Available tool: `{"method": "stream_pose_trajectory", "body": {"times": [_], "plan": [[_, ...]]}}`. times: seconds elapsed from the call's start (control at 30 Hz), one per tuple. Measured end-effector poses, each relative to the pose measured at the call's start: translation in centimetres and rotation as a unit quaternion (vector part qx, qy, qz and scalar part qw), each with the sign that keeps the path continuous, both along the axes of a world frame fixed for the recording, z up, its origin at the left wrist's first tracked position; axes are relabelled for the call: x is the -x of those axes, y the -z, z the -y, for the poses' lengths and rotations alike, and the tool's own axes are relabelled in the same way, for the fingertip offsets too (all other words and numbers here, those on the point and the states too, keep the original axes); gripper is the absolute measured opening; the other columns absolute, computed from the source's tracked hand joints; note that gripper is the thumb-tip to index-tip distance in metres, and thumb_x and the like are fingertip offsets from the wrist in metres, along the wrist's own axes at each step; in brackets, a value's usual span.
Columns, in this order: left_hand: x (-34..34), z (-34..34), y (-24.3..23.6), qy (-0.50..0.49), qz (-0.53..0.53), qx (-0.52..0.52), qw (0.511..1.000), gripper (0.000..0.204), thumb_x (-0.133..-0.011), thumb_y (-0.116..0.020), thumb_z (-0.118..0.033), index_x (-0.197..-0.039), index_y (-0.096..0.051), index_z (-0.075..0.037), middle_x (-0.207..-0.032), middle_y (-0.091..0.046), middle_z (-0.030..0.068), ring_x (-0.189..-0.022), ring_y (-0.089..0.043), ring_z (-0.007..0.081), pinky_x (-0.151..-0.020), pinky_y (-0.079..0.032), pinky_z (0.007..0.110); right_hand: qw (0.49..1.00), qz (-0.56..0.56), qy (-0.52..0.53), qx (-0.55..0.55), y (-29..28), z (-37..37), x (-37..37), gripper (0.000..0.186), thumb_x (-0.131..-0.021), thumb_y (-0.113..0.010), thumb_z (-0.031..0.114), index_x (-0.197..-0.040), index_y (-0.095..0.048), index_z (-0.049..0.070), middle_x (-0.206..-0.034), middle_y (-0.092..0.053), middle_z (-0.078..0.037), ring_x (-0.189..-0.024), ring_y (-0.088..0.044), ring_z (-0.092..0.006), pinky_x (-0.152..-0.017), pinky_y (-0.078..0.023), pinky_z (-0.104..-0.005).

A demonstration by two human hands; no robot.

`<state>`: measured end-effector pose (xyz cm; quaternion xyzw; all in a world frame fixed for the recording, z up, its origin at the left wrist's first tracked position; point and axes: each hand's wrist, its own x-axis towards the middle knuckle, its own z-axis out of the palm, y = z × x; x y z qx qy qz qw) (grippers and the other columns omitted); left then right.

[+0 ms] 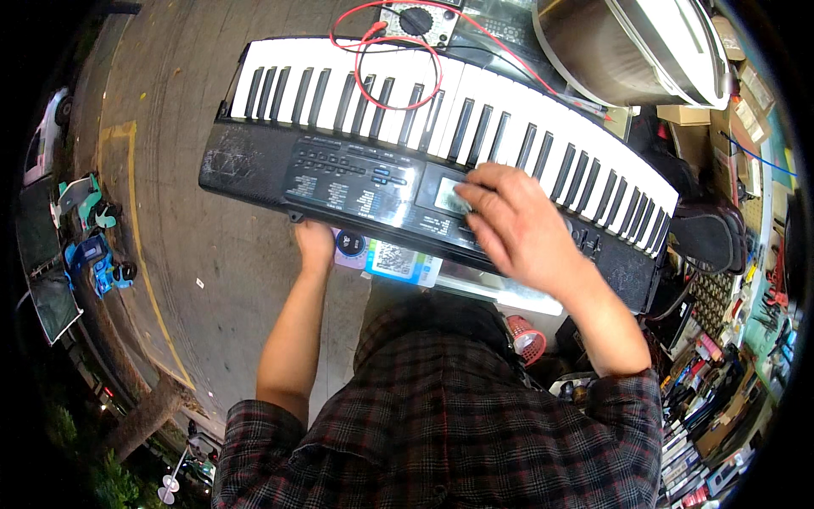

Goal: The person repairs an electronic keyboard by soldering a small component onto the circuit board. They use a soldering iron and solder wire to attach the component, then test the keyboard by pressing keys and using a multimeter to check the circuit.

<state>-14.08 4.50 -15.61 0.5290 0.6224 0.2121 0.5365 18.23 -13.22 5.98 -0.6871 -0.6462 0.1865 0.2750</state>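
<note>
An electronic keyboard [352, 191] with a black body and white and black keys lies slanted across the view, its keys on the far side. My right hand [521, 225] is over its control panel, fingers bent and apart by the small display [451, 195], holding nothing that I can see. Whether the fingertips touch the panel I cannot tell. My left hand [315, 242] reaches under the keyboard's near edge at the left, and its fingers are hidden beneath. A red test lead [442, 76] loops over the keys from an analog multimeter [417, 24] at the far side.
A large metal pot [593, 38] stands at the far right. Tools and boxed goods [721, 399] crowd the right side. A printed code card [397, 261] sticks out below the keyboard. A pink basket [527, 339] is near my right side. Pavement [178, 212] lies to the left.
</note>
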Motion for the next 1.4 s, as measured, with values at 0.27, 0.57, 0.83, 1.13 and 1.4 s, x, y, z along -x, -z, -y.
{"method": "stream_pose_trajectory", "body": {"times": [0.27,0.57,0.83,1.13,1.4], "plan": [[-0.5,-0.1,-1.3,0.013,-0.026,0.010,1.000,0.045,-0.109,-0.047,-0.029,-0.127,-0.064,0.009,-0.123,-0.071,0.0170,-0.112,-0.065,0.0253,-0.097,-0.051,0.039,1.000,0.005,0.017,0.015,1.3,-4.3,4.1,0.053,-0.090,-0.077,0.030,-0.134,-0.065,0.004,-0.141,-0.052,-0.021,-0.140,-0.045,-0.0427,-0.116,-0.038,-0.0527],[-1.4,0.1,-2.7,-0.007,-0.017,0.011,1.000,0.041,-0.105,-0.050,-0.023,-0.123,-0.067,0.009,-0.117,-0.074,0.0185,-0.107,-0.068,0.0263,-0.092,-0.053,0.041,0.999,0.049,-0.008,0.017,2.6,-8.1,5.0,0.059,-0.093,-0.074,0.042,-0.140,-0.064,0.008,-0.148,-0.049,-0.023,-0.144,-0.041,-0.0433,-0.119,-0.034,-0.0555],[-1.4,0.2,-2.5,0.004,-0.031,-0.007,0.999,0.040,-0.103,-0.048,-0.018,-0.125,-0.066,0.009,-0.120,-0.074,0.0195,-0.109,-0.068,0.0272,-0.094,-0.053,0.042,0.998,0.058,0.002,0.015,2.9,-8.9,5.4,0.059,-0.093,-0.074,0.045,-0.138,-0.065,0.009,-0.145,-0.051,-0.021,-0.140,-0.046,-0.0391,-0.115,-0.037,-0.0505],[1.0,-0.2,0.2,0.023,-0.044,0.007,0.999,0.042,-0.108,-0.045,-0.025,-0.127,-0.066,0.007,-0.122,-0.073,0.0190,-0.111,-0.068,0.0277,-0.096,-0.052,0.041,0.999,0.031,0.016,-0.004,3.3,-9.7,6.0,0.051,-0.095,-0.072,0.040,-0.132,-0.067,0.006,-0.140,-0.055,-0.019,-0.138,-0.047,-0.0380,-0.114,-0.036,-0.0496],[-1.2,0.1,-2.4,-0.007,0.016,0.032,0.999,0.040,-0.110,-0.048,-0.026,-0.125,-0.067,0.007,-0.119,-0.073,0.0149,-0.108,-0.067,0.0223,-0.094,-0.053,0.037,0.999,0.006,0.032,-0.017,2.9,-8.2,4.9,0.051,-0.094,-0.073,0.035,-0.132,-0.065,0.002,-0.141,-0.053,-0.021,-0.138,-0.047,-0.0406,-0.114,-0.039,-0.0509]]}}
